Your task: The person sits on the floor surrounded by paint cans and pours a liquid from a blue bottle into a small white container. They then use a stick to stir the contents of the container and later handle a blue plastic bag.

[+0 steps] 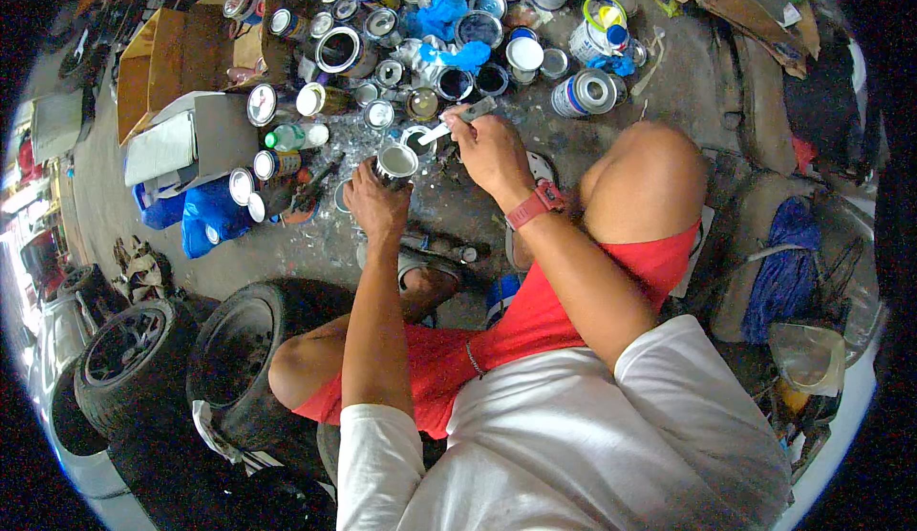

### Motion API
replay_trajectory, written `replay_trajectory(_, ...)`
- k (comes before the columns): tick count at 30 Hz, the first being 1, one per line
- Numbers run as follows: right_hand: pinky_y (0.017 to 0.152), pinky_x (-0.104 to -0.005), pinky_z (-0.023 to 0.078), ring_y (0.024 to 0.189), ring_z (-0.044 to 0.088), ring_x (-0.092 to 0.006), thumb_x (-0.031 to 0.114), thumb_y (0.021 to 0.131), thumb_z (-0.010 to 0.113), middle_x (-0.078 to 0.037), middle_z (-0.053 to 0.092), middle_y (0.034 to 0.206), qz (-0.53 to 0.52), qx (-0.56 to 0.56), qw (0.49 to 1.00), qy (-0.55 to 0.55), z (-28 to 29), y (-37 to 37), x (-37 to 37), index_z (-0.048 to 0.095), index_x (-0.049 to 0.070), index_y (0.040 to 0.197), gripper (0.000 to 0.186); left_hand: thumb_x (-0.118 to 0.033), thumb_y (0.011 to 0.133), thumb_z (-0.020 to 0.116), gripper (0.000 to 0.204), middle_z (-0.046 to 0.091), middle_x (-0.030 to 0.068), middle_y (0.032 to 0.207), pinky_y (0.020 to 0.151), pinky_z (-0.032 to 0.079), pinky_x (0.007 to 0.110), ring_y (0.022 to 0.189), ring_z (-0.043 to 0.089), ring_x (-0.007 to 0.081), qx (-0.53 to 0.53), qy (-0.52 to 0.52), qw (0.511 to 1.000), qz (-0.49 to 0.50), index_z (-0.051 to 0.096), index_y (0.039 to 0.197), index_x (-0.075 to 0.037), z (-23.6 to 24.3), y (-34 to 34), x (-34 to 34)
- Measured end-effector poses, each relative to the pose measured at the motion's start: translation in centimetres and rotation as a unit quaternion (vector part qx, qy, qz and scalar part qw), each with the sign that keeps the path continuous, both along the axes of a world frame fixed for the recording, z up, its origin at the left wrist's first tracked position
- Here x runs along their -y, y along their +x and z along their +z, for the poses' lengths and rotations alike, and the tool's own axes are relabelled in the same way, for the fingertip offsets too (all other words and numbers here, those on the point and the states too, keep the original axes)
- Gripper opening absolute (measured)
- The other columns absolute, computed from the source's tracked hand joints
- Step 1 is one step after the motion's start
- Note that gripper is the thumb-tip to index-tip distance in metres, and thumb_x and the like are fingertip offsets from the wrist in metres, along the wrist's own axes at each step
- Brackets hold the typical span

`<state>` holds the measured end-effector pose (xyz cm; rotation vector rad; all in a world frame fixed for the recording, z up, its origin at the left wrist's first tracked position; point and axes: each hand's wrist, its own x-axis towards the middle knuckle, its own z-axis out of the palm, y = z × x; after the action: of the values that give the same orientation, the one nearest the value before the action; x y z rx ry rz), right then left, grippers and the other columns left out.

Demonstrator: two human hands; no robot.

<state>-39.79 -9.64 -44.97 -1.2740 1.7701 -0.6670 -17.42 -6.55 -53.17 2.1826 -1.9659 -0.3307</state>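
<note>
Gripped in my left hand (379,204) is a small paint can (396,159), open at the top, with a pale grey or whitish surface showing inside. Closed fingers of my right hand (492,157) pinch a flat pale paint stirrer (436,135). Its white end points down-left over a small open can (415,141) just beyond the held one; whether it touches the contents I cannot tell. The stirrer's greyish other end sticks out above my right fingers. Past both hands, an open tin with yellowish-brown contents (423,104) and a white-topped tin (379,114) stand close by.
Several open paint cans, including a large dark-filled one (339,51), crowd the floor ahead. Blue cloths (439,10) lie among them. A labelled can (585,94) stands to the right. Cardboard boxes (151,73) and a green-capped bottle (285,138) are left; tyres (239,345) lie near my left knee.
</note>
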Motion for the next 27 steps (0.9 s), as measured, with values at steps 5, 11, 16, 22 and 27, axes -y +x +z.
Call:
replay_trajectory(5,0.071,-0.0510,0.051,0.084,0.069,-0.0452,0.033,0.105,0.059,-0.025,0.071,0.090,-0.027,0.017,0.996,-0.083,-2.3,0.3,0.0,0.076,0.008,0.111,0.031,-0.024,0.066,0.089,0.062,0.068,0.0136,0.115,0.106,0.042,0.053,0.113,0.060,0.0397,0.057,0.001,0.998,-0.031,0.063,0.120,-0.008,0.4,-0.8,1.2)
replay_trajectory(11,0.072,-0.0513,0.052,0.086,0.069,-0.0460,0.032,0.105,0.059,-0.026,0.071,0.091,-0.021,0.005,0.998,-0.060,-2.2,0.3,0.1,0.076,0.008,0.111,0.030,-0.030,0.074,0.084,0.051,0.068,0.0137,0.112,0.108,0.040,0.055,0.109,0.062,0.0386,0.091,-0.024,0.994,-0.061,0.063,0.115,-0.007,0.1,-1.0,2.0)
replay_trajectory(16,0.072,-0.0518,0.052,0.087,0.069,-0.0467,0.032,0.105,0.058,-0.026,0.071,0.092,-0.029,0.006,0.996,-0.087,-1.8,0.3,0.2,0.076,0.007,0.111,0.031,-0.032,0.075,0.084,0.048,0.068,0.0143,0.108,0.111,0.038,0.056,0.107,0.062,0.0382,0.124,-0.049,0.987,-0.088,0.063,0.110,-0.006,0.2,-0.9,2.4)
replay_trajectory(22,0.073,-0.0510,0.052,0.088,0.069,-0.0464,0.033,0.105,0.058,-0.027,0.071,0.094,-0.011,0.016,0.999,-0.032,-0.9,0.1,0.5,0.076,0.006,0.112,0.033,-0.027,0.067,0.085,0.052,0.067,0.0117,0.110,0.116,0.036,0.055,0.110,0.061,0.0367,0.146,-0.045,0.982,-0.109,0.065,0.111,-0.007,0.6,-0.9,2.9)
replay_trajectory(27,0.067,-0.0519,0.049,0.079,0.067,-0.0469,0.035,0.105,0.059,-0.028,0.068,0.083,-0.023,0.015,0.997,-0.070,-1.5,0.4,0.3,0.077,0.007,0.111,0.034,-0.027,0.062,0.087,0.060,0.067,0.0104,0.112,0.118,0.035,0.054,0.114,0.061,0.0348,0.167,-0.057,0.977,-0.123,0.066,0.114,-0.008,0.3,-0.6,3.2)
